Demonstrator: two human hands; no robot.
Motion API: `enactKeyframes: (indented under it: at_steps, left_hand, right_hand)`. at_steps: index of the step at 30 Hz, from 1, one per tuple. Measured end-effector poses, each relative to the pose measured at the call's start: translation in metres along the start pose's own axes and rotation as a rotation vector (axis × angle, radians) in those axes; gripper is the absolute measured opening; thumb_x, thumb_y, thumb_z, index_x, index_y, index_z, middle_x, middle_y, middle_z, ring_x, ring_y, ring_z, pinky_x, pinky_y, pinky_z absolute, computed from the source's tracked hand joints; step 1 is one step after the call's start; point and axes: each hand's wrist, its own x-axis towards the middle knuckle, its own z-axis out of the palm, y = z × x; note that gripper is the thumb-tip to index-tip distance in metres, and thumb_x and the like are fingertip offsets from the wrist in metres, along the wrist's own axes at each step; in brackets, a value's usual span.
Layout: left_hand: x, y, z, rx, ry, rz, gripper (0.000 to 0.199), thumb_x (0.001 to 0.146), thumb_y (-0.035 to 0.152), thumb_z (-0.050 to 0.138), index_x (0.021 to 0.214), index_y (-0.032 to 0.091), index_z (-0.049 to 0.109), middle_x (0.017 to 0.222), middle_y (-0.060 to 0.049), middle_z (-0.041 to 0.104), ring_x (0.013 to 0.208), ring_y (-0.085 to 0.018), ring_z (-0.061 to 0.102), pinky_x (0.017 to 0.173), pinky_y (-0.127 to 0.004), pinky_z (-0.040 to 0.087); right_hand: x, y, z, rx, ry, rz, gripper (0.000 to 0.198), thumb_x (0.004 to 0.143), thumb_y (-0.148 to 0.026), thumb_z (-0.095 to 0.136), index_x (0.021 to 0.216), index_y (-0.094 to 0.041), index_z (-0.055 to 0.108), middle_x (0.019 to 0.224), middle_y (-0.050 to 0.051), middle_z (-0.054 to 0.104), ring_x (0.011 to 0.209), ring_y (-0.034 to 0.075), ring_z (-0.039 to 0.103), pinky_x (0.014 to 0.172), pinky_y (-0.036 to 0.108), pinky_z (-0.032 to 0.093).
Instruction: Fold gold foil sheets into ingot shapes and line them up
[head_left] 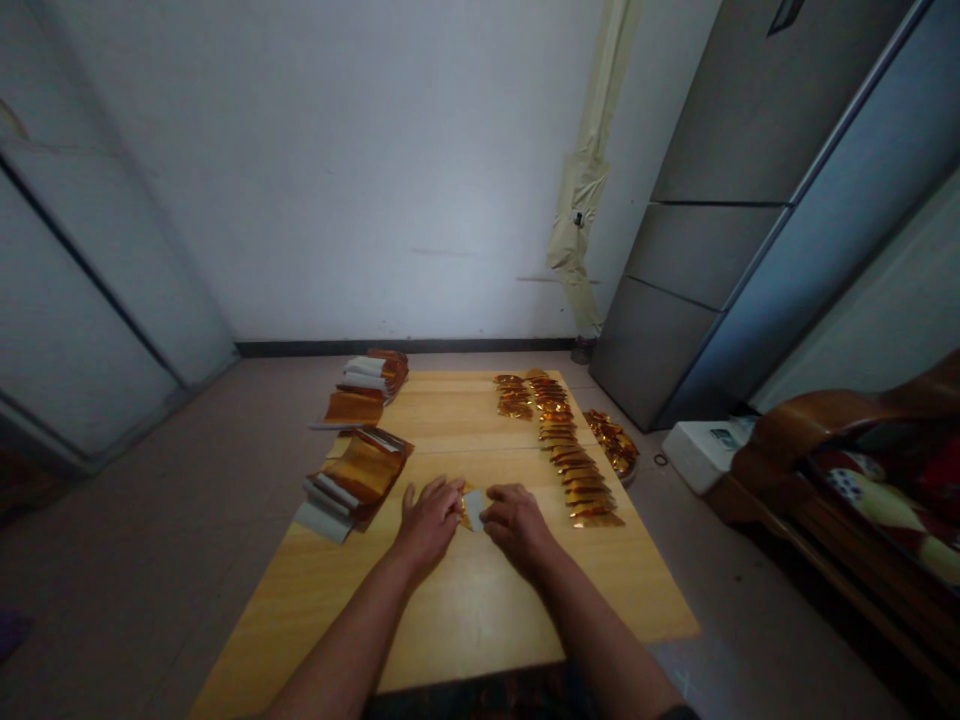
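Observation:
A small piece of gold foil paper point(474, 509), its pale grey side up and gold showing at its left edge, lies on the wooden table in front of me. My left hand point(433, 515) grips its left edge with fingers bent together. On the opposite edge, my right hand point(517, 520) has its fingers curled and pinched at the paper. Stacks of flat gold and grey paper sheets point(367, 465) lie left of my left hand. To the right of my right hand runs a row of folded gold paper pieces point(574, 465), overlapping one another.
More paper sheets point(367, 385) sit at the table's point(450, 610) far left corner. Beyond the right edge, a container of folded gold pieces point(613, 445) stands low down. A grey refrigerator point(675, 260), a white box point(697, 455) and a wooden bench point(847, 560) are on the right.

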Motion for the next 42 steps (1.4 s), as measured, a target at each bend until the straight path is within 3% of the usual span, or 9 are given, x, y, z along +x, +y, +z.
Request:
enactKeyframes:
  at_steps: [8,13,17,20,25,29,37,42]
  left_hand:
    - [-0.003,0.003,0.000,0.034,0.032,0.030,0.022,0.083,0.019,0.044,0.092,0.028,0.061,0.143,0.004,0.053,0.139,-0.024,0.036,0.114,-0.061,0.010]
    - [-0.004,0.000,0.002,0.041,0.042,0.048,0.035,0.083,0.019,0.044,0.112,0.032,0.060,0.143,0.004,0.053,0.139,-0.023,0.036,0.115,-0.060,0.008]
    - [-0.004,-0.004,0.005,0.042,0.047,0.063,0.044,0.084,0.020,0.045,0.124,0.032,0.055,0.144,0.001,0.052,0.139,-0.023,0.035,0.115,-0.060,0.007]
    - [-0.004,-0.005,0.006,0.048,0.057,0.065,0.044,0.085,0.021,0.044,0.126,0.032,0.055,0.144,0.000,0.052,0.139,-0.024,0.035,0.115,-0.060,0.007]
    - [-0.004,-0.004,0.006,0.049,0.059,0.067,0.046,0.085,0.021,0.044,0.130,0.031,0.053,0.143,-0.003,0.053,0.138,-0.024,0.036,0.115,-0.060,0.009]
    - [-0.005,-0.002,0.004,0.050,0.047,0.067,0.044,0.084,0.020,0.044,0.125,0.032,0.057,0.142,-0.001,0.054,0.139,-0.025,0.035,0.115,-0.061,0.009]
    - [-0.005,-0.001,0.003,0.037,0.037,0.086,0.049,0.083,0.020,0.044,0.131,0.030,0.053,0.143,0.000,0.054,0.140,-0.024,0.035,0.117,-0.057,0.008]
    - [-0.004,-0.001,0.004,0.041,0.033,0.080,0.051,0.082,0.019,0.044,0.132,0.030,0.052,0.142,-0.001,0.054,0.140,-0.024,0.035,0.117,-0.058,0.008]
  right_hand:
    - [0.006,0.000,0.003,-0.104,0.003,-0.107,0.007,0.083,-0.021,0.067,0.079,-0.025,0.072,0.100,0.002,0.067,0.093,0.018,0.053,0.080,0.031,0.036]
    - [0.006,-0.007,0.005,-0.158,-0.024,-0.178,0.012,0.086,-0.017,0.063,0.075,-0.021,0.067,0.095,0.001,0.066,0.090,0.017,0.053,0.077,0.029,0.034]
    - [0.006,-0.011,0.003,-0.126,-0.025,-0.118,0.005,0.087,-0.019,0.061,0.087,-0.020,0.067,0.101,0.003,0.065,0.092,0.016,0.053,0.081,0.029,0.036]
    - [0.006,-0.011,0.001,-0.106,-0.017,-0.056,0.011,0.083,-0.024,0.067,0.093,-0.021,0.068,0.112,0.003,0.063,0.098,0.018,0.052,0.084,0.031,0.035]
    - [0.010,-0.008,0.004,-0.111,-0.033,-0.008,0.004,0.083,-0.023,0.067,0.083,-0.024,0.071,0.101,0.001,0.065,0.092,0.018,0.052,0.079,0.031,0.034]
    - [0.014,-0.005,0.009,-0.103,-0.008,-0.056,0.010,0.083,-0.020,0.065,0.074,-0.022,0.069,0.094,0.002,0.065,0.087,0.017,0.053,0.076,0.029,0.036]
    - [0.010,-0.025,0.002,0.198,-0.032,-0.100,0.020,0.088,-0.012,0.051,0.080,-0.021,0.067,0.092,0.002,0.061,0.085,0.012,0.057,0.079,0.021,0.044]
    - [0.006,-0.027,0.001,0.366,0.029,-0.055,0.023,0.080,-0.005,0.051,0.082,-0.020,0.068,0.094,0.003,0.065,0.092,0.014,0.059,0.085,0.024,0.047]
